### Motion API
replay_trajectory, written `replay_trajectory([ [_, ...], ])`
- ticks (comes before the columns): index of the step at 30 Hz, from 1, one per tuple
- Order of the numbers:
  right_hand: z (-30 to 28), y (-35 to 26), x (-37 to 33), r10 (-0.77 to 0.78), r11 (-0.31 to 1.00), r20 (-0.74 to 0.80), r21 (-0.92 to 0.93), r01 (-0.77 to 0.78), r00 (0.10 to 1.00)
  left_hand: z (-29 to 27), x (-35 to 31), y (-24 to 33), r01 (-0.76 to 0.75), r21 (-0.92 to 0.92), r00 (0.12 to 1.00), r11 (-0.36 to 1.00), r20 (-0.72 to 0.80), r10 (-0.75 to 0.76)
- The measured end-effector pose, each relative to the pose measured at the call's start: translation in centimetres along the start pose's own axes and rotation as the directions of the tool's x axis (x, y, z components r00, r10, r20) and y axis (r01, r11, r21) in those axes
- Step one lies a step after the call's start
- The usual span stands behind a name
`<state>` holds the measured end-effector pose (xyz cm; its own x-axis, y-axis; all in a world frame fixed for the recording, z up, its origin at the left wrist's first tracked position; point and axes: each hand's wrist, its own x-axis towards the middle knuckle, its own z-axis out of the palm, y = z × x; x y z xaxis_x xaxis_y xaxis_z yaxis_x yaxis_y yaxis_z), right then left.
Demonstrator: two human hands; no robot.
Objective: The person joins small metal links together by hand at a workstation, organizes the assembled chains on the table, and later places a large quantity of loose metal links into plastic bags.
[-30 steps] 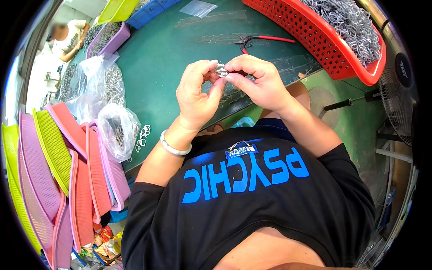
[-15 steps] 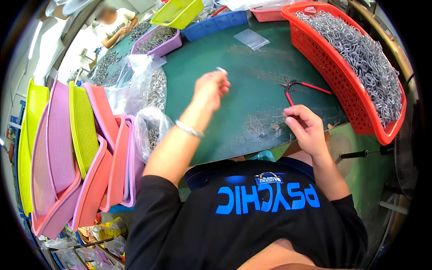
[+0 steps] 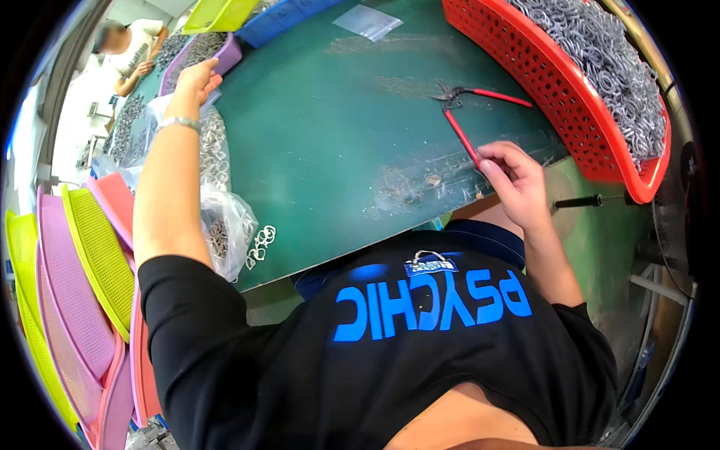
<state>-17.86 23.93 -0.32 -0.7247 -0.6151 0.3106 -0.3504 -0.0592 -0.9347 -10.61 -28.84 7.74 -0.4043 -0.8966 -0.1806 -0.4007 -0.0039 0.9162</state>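
My left hand [image 3: 196, 81] is stretched out to the far left, in front of the purple basket [image 3: 231, 54] of small grey metal parts. Its fingers look loosely spread, with nothing visible in them. My right hand [image 3: 517, 180] is at the table's near edge, thumb and forefinger pinched together. Whatever they hold, if anything, is hidden. Their tips meet the end of one red handle of the spread pliers [image 3: 461, 131]; whether they grip it is unclear. Several silver rings [image 3: 261, 246] lie by a clear plastic bag [image 3: 234, 217] below my left forearm.
A large red basket [image 3: 540, 82] heaped with grey metal rings [image 3: 592, 67] stands at the right. Stacked coloured baskets [image 3: 82, 292] fill the lower left. A small clear bag [image 3: 367, 22] lies on the green table [image 3: 322, 142]. Another person [image 3: 131, 52] sits at the far left.
My left hand has swung left, and the small pale thing at its fingertips no longer shows. My right hand stays by the pliers, with more of the handle showing. The view has shifted.
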Motion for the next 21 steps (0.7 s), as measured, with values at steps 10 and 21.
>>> replay_trajectory([
  [10,0.9,-0.8,2.4,-0.103,0.749,0.274,-0.611,0.256,0.956,-1.3,-12.8,0.0,-0.403,0.528,0.888,0.748,0.422,0.18],
  [21,1.1,0.1,3.2,-0.204,0.618,0.235,-0.722,0.311,0.95,-4.4,-30.6,-3.2,-0.54,0.303,0.829,0.785,0.356,0.432],
])
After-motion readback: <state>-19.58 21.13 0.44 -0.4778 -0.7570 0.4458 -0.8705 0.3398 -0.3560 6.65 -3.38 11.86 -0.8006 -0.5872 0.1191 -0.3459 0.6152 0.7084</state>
